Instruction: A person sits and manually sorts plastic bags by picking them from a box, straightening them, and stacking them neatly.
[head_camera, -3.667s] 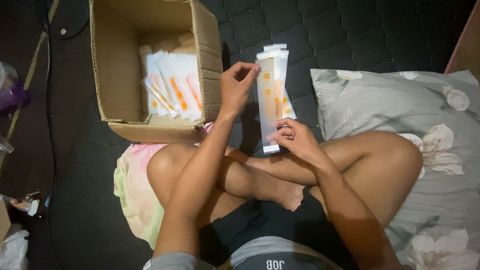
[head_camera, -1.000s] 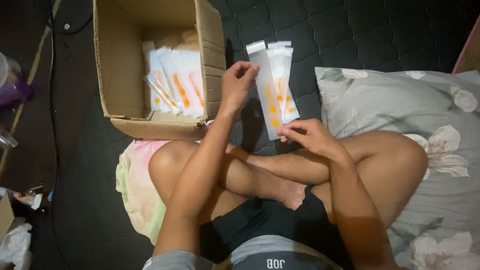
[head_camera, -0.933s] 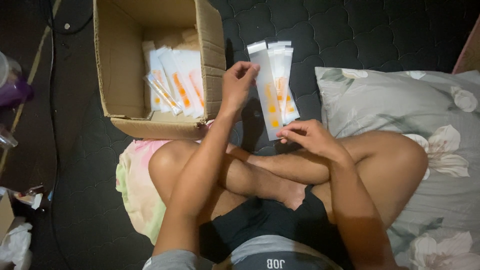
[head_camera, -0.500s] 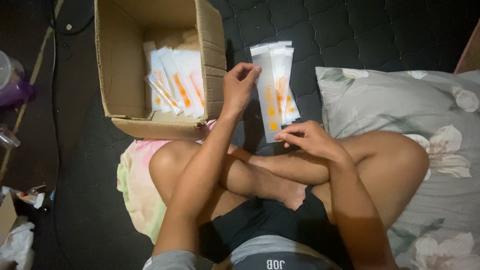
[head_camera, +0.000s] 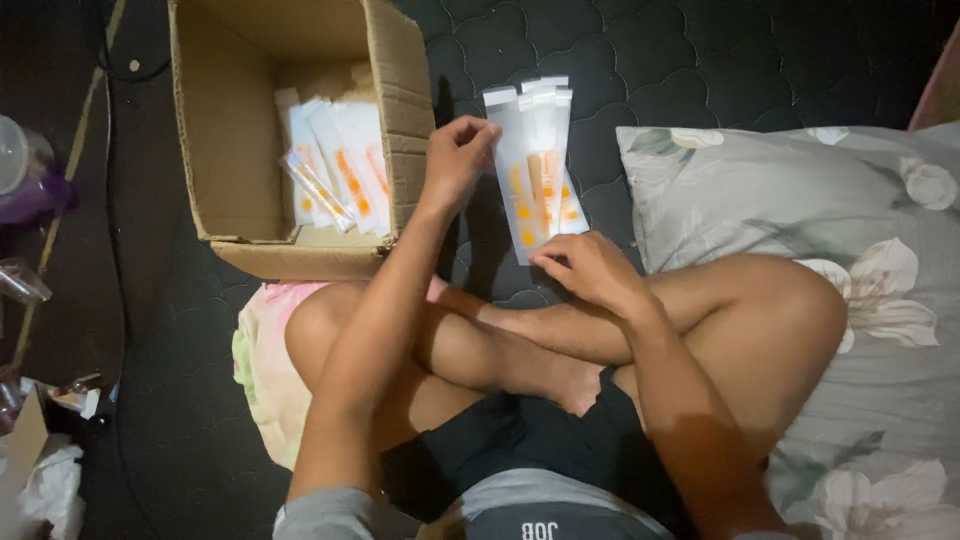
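Because the stack of clear packets (head_camera: 535, 165) is a loose fan of slippery film held only at its two ends, the likeliest trouble is that it slides apart — the outer sleeves already sit a little out of line at the top, and a slack pinch at either end could let them skate off onto the dark quilted mattress (head_camera: 720, 60). A tilt toward the cardboard box (head_camera: 395, 120) just beside it could also catch a corner on the flap and bend the packets. The left hand (head_camera: 455, 160) has its grip curled, fingertips pressed against the upper left edge of the stack, thumb and fingers nearly together on the film; whether the thumb is behind the stack I cannot tell. The right hand (head_camera: 590, 270) rests over the crossed legs with its grip pinching the lower end, fingers bent and close together. So the stack hangs upright between the two hands, in front of the knees, with more packets (head_camera: 335, 165) of the same kind lying inside the box and a floral pillow (head_camera: 790, 190) to the right.
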